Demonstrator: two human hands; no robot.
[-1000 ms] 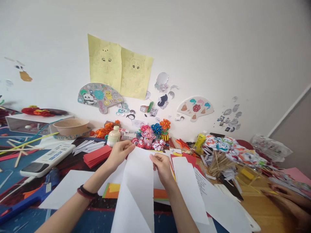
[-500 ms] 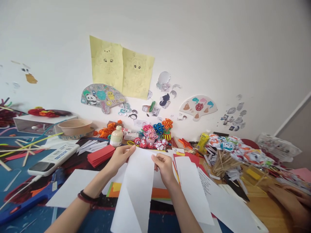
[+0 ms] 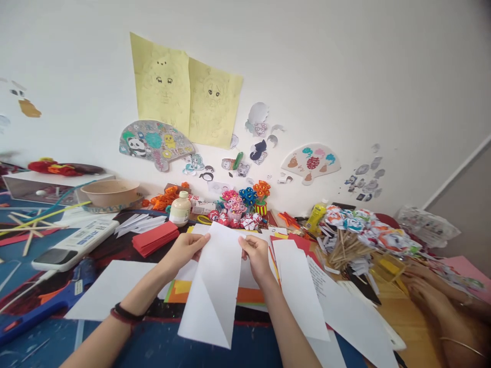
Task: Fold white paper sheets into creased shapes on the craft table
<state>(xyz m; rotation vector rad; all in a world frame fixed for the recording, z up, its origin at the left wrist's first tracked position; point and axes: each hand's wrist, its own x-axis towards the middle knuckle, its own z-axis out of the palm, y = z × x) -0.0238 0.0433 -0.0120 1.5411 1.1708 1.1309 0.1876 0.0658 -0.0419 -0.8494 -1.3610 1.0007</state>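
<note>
A folded sheet of white paper (image 3: 213,286) hangs between my hands above the table, with a slanting fold across its lower part. My left hand (image 3: 187,249) pinches its upper left edge between thumb and fingers. At the upper right edge, my right hand (image 3: 255,254) grips it the same way. Beneath the sheet lie orange and yellow papers (image 3: 180,292), partly covered. White sheets rest on both sides: a loose sheet (image 3: 111,290) to the left and a long folded strip (image 3: 299,286) to the right.
A red paper stack (image 3: 155,238), a glue bottle (image 3: 180,209), a power strip (image 3: 76,245) and a blue glue gun (image 3: 49,304) lie left. Paper flowers on sticks (image 3: 345,245) lie right. Another person's hands (image 3: 429,291) are at the far right. Paper-flower pots (image 3: 261,197) stand by the wall.
The paper's lower end has come up into full view, and both hands still hold its upper edges. The view has shifted slightly. The other person's hands have come further into view.
</note>
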